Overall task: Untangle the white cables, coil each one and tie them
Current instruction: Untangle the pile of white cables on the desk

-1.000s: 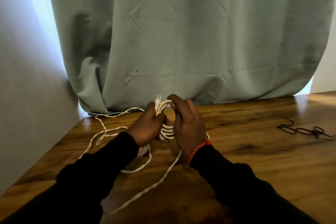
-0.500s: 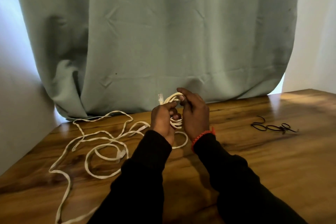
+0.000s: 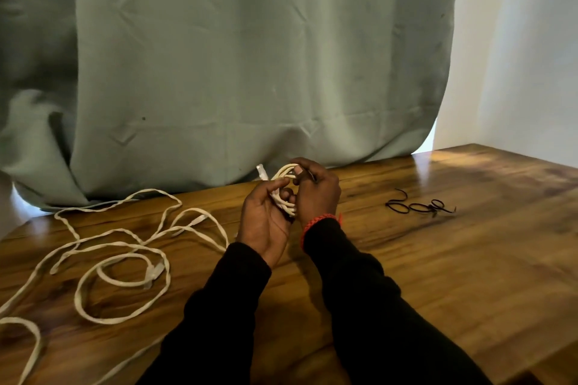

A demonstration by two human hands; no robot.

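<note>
Left hand (image 3: 266,216) and right hand (image 3: 316,194) both gripping a coiled white cable (image 3: 283,194), loose white cable (image 3: 122,259) sprawled on table (image 3: 438,275), black ties (image 3: 419,206) apart

Green curtain (image 3: 250,56) behind wooden table (image 3: 469,259).

Both hands hold a coiled white cable at frame centre.
Left hand (image 3: 266,219) and right hand (image 3: 316,194) grip coil (image 3: 283,184); loose white cable (image 3: 125,259) lower left; black ties (image 3: 419,206) right on table (image 3: 438,275).
</note>
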